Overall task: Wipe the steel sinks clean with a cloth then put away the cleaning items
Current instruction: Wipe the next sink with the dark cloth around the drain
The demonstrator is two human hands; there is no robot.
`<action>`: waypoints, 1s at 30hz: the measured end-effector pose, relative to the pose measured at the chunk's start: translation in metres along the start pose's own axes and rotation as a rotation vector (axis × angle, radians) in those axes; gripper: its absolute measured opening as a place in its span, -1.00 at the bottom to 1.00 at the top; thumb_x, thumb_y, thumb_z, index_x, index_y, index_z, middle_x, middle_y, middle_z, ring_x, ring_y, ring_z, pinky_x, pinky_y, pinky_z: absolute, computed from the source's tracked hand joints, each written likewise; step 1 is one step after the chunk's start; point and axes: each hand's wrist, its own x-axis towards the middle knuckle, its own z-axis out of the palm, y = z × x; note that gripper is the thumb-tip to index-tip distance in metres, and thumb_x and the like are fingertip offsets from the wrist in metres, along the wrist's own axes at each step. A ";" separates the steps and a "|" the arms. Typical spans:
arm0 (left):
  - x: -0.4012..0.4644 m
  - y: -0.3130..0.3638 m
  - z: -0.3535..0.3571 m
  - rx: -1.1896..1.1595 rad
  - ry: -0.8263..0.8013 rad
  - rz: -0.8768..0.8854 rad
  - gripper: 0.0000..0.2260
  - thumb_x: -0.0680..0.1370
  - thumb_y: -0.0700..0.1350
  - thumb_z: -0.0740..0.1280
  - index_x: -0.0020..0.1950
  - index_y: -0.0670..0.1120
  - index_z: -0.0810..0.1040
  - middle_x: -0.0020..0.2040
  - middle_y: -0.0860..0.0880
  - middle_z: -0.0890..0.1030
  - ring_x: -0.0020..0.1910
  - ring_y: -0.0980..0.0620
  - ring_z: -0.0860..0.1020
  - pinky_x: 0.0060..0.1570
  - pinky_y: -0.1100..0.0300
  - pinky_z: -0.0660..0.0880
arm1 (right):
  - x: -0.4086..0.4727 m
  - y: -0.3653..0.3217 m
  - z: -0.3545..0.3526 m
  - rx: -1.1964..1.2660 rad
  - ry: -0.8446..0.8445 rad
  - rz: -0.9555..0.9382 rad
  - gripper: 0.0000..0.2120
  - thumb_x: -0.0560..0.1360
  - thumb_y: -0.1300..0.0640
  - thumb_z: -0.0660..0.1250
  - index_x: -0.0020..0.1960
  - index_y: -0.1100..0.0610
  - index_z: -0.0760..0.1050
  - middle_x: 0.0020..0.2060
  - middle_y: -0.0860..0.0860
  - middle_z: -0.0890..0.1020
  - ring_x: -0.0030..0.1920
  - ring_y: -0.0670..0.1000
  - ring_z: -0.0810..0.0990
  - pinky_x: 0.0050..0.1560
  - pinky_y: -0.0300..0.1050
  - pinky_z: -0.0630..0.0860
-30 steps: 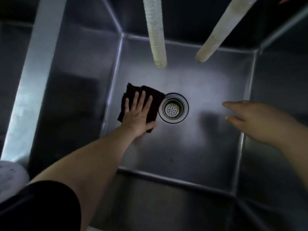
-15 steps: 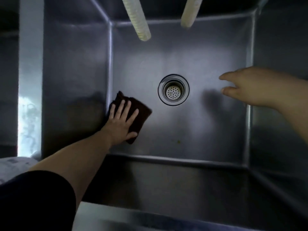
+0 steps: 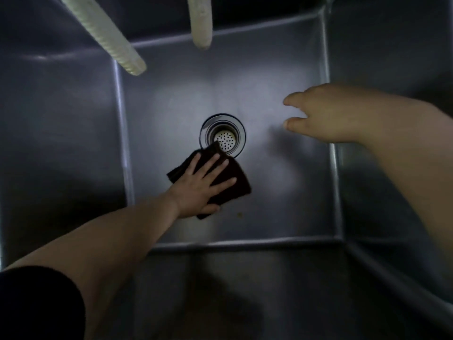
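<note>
I look down into a deep steel sink [image 3: 282,207]. A dark folded cloth [image 3: 239,182] lies flat on its floor, its far corner overlapping the rim of the round drain strainer [image 3: 226,138]. My left hand [image 3: 203,185] presses on the cloth with straight, spread fingers. My right hand [image 3: 326,114] hovers above the sink's right side, fingers loosely extended, holding nothing.
Two pale corrugated hoses [image 3: 107,38] [image 3: 201,20] hang down into the sink from the far side. A small yellowish speck [image 3: 240,214] sits on the floor just right of the cloth. Steel walls enclose the basin on all sides.
My left hand slid the cloth from the sink floor's left edge rightward to just below the drain. My right hand stayed over the right side.
</note>
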 end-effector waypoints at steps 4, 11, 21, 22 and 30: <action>0.058 0.001 -0.012 -0.045 0.067 -0.140 -0.37 0.51 0.27 -0.15 0.45 0.08 -0.36 0.50 -0.17 -0.28 0.47 -0.12 -0.34 0.39 -0.20 -0.33 | -0.001 0.001 -0.005 -0.012 0.005 0.027 -0.48 0.56 -0.18 0.11 0.40 0.09 0.28 0.27 0.14 0.45 0.23 0.19 0.42 0.16 0.06 0.43; 0.028 0.042 -0.011 -0.049 0.060 0.073 -0.45 0.55 0.14 0.01 0.51 -0.05 0.13 0.50 -0.16 0.21 0.49 -0.16 0.10 0.36 -0.31 0.02 | -0.005 0.002 -0.005 -0.051 0.003 0.043 -0.48 0.56 -0.19 0.09 0.40 0.09 0.28 0.31 0.12 0.42 0.26 0.19 0.41 0.18 0.09 0.43; -0.079 -0.002 0.031 0.069 0.086 0.546 -0.40 0.52 0.12 0.15 0.52 0.10 0.03 0.42 0.01 0.32 0.49 -0.01 0.17 0.40 -0.14 -0.05 | -0.006 0.005 -0.010 -0.042 0.072 0.040 -0.52 0.57 -0.17 0.08 0.39 0.08 0.30 0.28 0.11 0.43 0.22 0.19 0.44 0.00 -0.01 0.37; -0.070 0.001 0.029 0.056 0.097 0.566 -0.43 0.51 0.12 0.17 0.50 0.11 0.09 0.43 0.01 0.33 0.51 -0.01 0.11 0.40 -0.15 -0.04 | -0.006 0.005 -0.011 -0.038 0.090 0.043 -0.52 0.57 -0.16 0.08 0.37 0.08 0.32 0.27 0.11 0.44 0.20 0.19 0.45 -0.02 -0.01 0.38; 0.060 0.089 -0.009 -0.040 0.234 0.674 -0.56 0.59 0.12 0.07 0.46 0.10 0.29 0.47 -0.07 0.31 0.47 -0.09 0.22 0.40 -0.23 0.04 | -0.005 0.005 -0.012 -0.003 0.165 0.024 -0.54 0.58 -0.14 0.09 0.36 0.09 0.34 0.25 0.08 0.46 0.17 0.15 0.45 -0.08 -0.05 0.29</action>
